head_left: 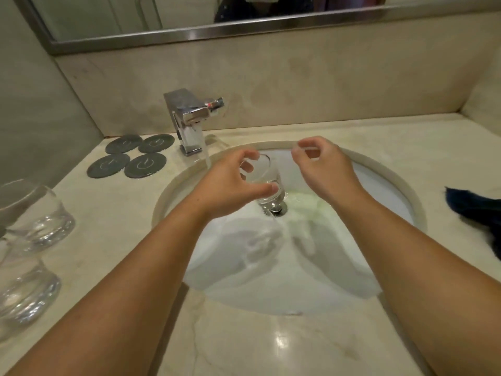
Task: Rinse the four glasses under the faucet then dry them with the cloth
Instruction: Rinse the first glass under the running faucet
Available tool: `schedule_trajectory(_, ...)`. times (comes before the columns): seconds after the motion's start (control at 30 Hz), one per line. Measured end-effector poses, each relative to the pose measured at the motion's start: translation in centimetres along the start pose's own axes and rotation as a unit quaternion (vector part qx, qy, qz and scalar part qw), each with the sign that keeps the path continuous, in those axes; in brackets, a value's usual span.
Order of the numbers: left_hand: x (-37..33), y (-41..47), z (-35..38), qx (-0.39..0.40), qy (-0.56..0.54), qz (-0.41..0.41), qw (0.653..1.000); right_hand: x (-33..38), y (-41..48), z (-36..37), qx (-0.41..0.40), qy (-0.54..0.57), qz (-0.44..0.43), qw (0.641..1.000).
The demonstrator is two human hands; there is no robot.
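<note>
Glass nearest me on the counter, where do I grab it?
Wrap a hand round the side wall of the near glass, above its thick base, coming from the right. It stands upright, that side faces bare counter, and the far glass stands just behind it.

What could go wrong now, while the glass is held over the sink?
1. Only the left hand holds the glass, and water is running from the faucet. The glass may slip and break in the sink.
2. The other glasses stand on the counter close to the left forearm. A careless move could knock them.
</note>
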State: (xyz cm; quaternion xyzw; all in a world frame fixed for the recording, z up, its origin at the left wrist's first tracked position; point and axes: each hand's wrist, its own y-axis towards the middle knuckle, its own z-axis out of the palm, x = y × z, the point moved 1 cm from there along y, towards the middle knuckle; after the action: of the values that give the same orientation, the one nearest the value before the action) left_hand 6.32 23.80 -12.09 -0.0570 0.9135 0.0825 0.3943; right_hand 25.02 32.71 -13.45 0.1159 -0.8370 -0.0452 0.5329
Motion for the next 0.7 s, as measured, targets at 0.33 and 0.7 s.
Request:
schedule_trajectory(0.33,-3.9,3.2,6.2,0.117,0.165,-0.009,0.979,-1.3,1.5,-1.7,-0.058,0.101,0.069,0.991)
schedule_trajectory(0.7,-2.6,4.1,12.1,0.19,0.199,-0.019,0.961,-1.5,1.8,-1.3,-0.042,0.137,0.09,0.986)
